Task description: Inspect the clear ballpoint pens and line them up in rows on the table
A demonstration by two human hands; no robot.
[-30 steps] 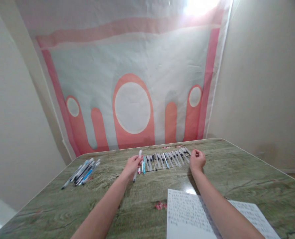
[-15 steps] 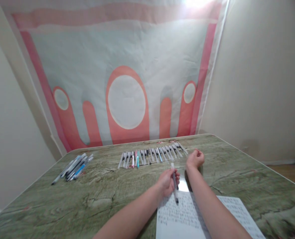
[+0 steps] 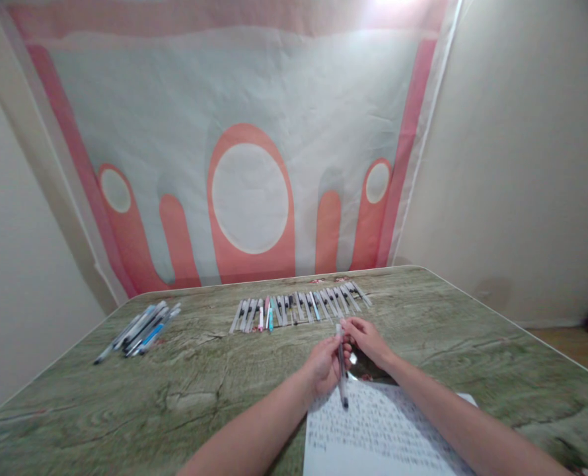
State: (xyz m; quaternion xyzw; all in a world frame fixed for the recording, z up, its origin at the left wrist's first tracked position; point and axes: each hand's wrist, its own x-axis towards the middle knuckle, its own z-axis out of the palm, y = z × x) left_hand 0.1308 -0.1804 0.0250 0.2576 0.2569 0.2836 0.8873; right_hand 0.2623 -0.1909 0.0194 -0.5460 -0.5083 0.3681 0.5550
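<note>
the left hand (image 3: 326,363), a little right of centre in the lower half of the frame, is closed around a slim greyish pen (image 3: 342,370), which stands nearly upright in the picture with its dark end pointing down toward the bottom edge. the right hand (image 3: 367,338), just up and to the right of it, has its thumb and fingers drawn together at the pen's upper end; they look to be touching it, but whether they grip it i cannot tell. below the hands, at the bottom centre and right, lies white paper (image 3: 353,430) covered in rows of handwriting, the pen's dark end in front of its top part and the right forearm crossing over it. just above the hands, across the middle of the frame, a long row of pens (image 3: 298,309) lies side by side, mostly clear or grey with dark parts, and a teal pen (image 3: 271,318) and some pink ones toward its left. well apart, at middle left, is a loose pile of pens (image 3: 143,329), some with blue on them. all of it rests on a green-brown wood-patterned table (image 3: 224,396), and a pink and pale hanging (image 3: 175,119) fills the upper part of the frame behind
</note>
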